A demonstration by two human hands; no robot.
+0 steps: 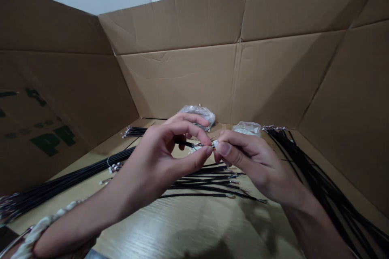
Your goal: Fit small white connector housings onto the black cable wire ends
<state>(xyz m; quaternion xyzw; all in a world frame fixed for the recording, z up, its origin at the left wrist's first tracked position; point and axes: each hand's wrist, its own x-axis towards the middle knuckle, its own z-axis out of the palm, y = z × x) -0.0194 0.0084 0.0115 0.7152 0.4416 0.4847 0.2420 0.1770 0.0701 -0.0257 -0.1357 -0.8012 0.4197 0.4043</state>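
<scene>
My left hand [170, 149] pinches thin coloured wires between thumb and forefinger, just past the stripped end of a black cable [187, 144]. Its other fingers curl above and behind the cable. Facing it, my right hand [255, 158] grips a small white connector [216, 143] between thumb and forefinger. Wires run up to the connector; whether they sit inside it is hidden by the fingertips. Below both hands, several black cables [200, 188] with stripped, coloured wire ends lie side by side on the wooden table [152, 226].
Cardboard walls [182, 68] enclose the table at the back and sides. A thick black cable bundle [75, 172] lies at left, another cable bundle [319, 178] at right, with white connectors on their ends. Two clear plastic bags [247, 128] [197, 111] stand at the back.
</scene>
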